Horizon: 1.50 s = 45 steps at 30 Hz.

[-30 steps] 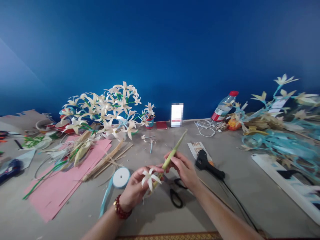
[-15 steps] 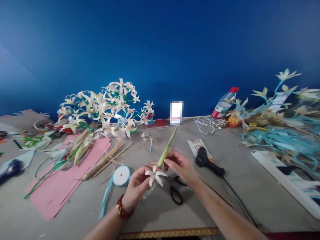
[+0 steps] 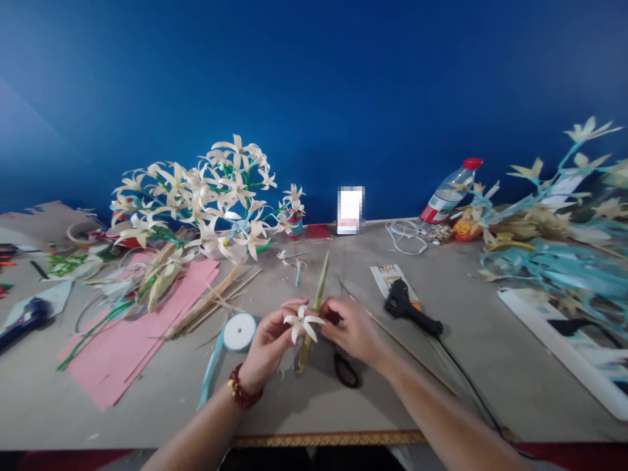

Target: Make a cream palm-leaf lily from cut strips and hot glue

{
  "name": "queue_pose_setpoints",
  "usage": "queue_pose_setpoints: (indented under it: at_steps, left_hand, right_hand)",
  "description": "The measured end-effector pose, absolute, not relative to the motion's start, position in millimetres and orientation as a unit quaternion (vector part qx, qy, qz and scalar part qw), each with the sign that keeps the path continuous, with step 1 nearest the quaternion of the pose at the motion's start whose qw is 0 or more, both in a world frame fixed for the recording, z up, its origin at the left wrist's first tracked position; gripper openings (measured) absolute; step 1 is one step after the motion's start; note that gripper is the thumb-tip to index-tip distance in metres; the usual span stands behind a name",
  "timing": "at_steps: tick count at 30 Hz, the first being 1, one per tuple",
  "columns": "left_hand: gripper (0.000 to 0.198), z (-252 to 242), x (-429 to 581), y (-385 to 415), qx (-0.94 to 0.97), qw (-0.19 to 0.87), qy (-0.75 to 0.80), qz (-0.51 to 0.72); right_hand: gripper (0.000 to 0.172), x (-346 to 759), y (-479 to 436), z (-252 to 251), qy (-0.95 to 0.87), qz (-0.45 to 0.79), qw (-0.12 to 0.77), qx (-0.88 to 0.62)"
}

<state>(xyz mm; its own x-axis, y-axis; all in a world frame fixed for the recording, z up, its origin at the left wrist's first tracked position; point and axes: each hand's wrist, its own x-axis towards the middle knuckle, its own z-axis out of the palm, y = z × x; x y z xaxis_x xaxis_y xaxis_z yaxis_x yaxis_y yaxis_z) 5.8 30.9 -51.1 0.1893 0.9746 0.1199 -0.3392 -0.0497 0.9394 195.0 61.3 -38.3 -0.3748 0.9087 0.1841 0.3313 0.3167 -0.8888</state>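
A white five-petalled flower is pinched in my left hand, which wears a dark red bead bracelet. My right hand has its fingers closed on a long pale green leaf strip. The strip passes behind the flower, its tip pointing up and its lower end below the petals. Both hands are close together above the grey table. Partly behind my right hand lie black-handled scissors. A roll of light blue ribbon rests beside my left hand.
White flowers stand at the back left, near pink sheets. A black glue gun with its cord and a thin stick lie right. Further right are a tilted bottle, blue ribbons and a white power strip.
The green strip has shifted down and stands more upright, its lower end now showing below the flower. My right hand has moved slightly right, and the view has tilted down a little.
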Motion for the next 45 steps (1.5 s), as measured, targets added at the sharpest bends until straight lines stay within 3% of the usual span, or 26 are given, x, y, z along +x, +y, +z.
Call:
queue_pose_setpoints:
  at_steps: [4, 11, 22, 33, 45]
  left_hand:
    - [0.014, -41.9, 1.2, 32.7, 0.531, 0.579, 0.322, 0.529]
    - [0.011, -41.9, 1.3, 34.6, 0.527, 0.553, 0.358, 0.537]
    - [0.011, -46.3, 2.9, 32.3, 0.509, 0.562, 0.363, 0.542]
    - [0.010, -56.9, 0.7, 34.6, 0.481, 0.580, 0.357, 0.553]
    - [0.011, -59.3, 3.7, 32.3, 0.459, 0.593, 0.366, 0.551]
  right_hand:
    - [0.029, 191.5, 60.6, -47.8, -0.694, 0.492, 0.325, -0.413]
    - [0.011, 191.9, 62.1, -47.3, -0.588, 0.640, 0.300, -0.393]
    - [0.007, 194.0, 64.8, -49.1, -0.593, 0.645, 0.272, -0.398]
    - [0.014, 196.1, 64.2, -46.3, -0.567, 0.683, 0.285, -0.363]
    - [0.010, 195.4, 61.9, -44.5, -0.689, 0.548, 0.277, -0.386]
